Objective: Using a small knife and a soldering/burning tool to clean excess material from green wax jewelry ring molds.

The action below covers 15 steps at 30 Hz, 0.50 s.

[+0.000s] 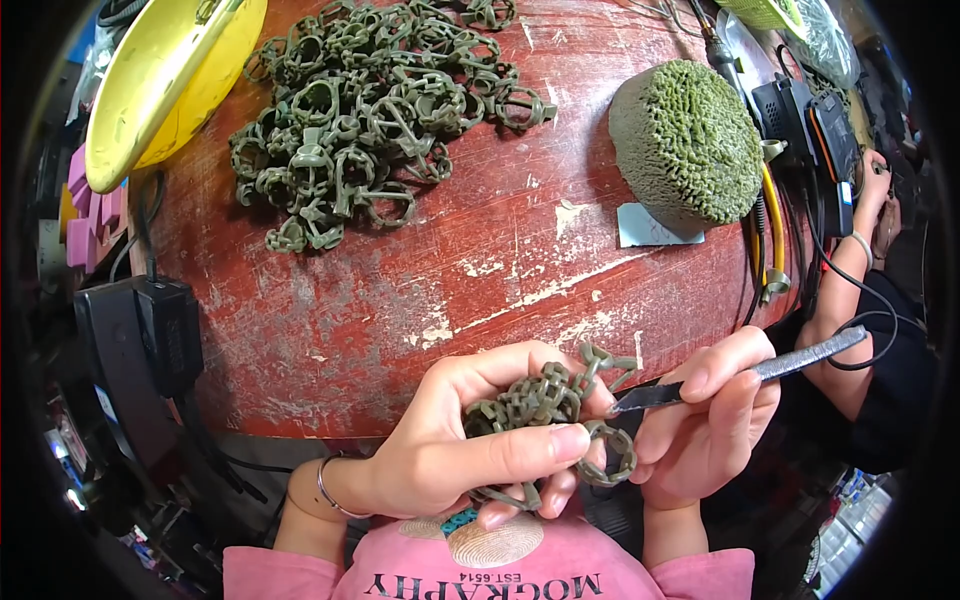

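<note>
My left hand (427, 450) is closed around a bunch of olive-green rings (536, 397), probably wax ring patterns. One ring (611, 454) sticks out past the thumb tip, and another piece (600, 360) stands up above the fingers. In my right hand (709, 420) is a small craft knife (802, 358) with a wrapped grey handle, held like a pen. Its dark pointed blade reaches the rings beside my left fingertips; whether it touches them I cannot tell. Farther up the red worn tabletop (480, 300) lies a heap of similar green rings (382, 112).
A round block with a rough green top (690, 142) stands at the right by a blue paper slip (656, 226) bearing writing. Yellow-sleeved tools (772, 217), cables and black devices (832, 142) line the right edge. A yellow pan (165, 90) and adapters (166, 330) are left. Another person's arm (840, 300) is at far right.
</note>
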### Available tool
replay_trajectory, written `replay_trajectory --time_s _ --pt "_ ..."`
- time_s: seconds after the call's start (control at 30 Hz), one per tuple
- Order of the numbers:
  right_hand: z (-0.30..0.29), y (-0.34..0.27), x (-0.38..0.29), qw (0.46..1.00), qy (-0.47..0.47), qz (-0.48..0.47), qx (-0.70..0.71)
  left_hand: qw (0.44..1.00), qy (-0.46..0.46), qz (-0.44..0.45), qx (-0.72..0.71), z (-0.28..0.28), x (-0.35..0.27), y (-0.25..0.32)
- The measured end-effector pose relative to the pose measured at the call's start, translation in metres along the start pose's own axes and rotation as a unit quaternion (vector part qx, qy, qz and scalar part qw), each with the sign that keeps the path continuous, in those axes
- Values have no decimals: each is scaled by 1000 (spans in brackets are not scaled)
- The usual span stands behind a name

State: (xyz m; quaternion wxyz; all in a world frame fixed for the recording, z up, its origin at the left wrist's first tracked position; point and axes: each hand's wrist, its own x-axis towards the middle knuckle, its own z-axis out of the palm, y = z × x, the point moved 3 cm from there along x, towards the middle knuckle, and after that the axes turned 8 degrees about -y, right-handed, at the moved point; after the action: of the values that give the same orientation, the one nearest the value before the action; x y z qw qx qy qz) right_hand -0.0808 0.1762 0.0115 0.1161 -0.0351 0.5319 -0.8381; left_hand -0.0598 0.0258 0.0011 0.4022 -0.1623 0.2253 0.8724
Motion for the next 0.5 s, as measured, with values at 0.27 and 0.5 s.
replay_trajectory --time_s 0.27,0.5 --pt "9 -17 -2 904 -134 -107 -393 995 -14 62 72 -4 3 1" --pt "10 -11 -3 912 -117 -75 -386 987 44 130 88 -5 1 0"
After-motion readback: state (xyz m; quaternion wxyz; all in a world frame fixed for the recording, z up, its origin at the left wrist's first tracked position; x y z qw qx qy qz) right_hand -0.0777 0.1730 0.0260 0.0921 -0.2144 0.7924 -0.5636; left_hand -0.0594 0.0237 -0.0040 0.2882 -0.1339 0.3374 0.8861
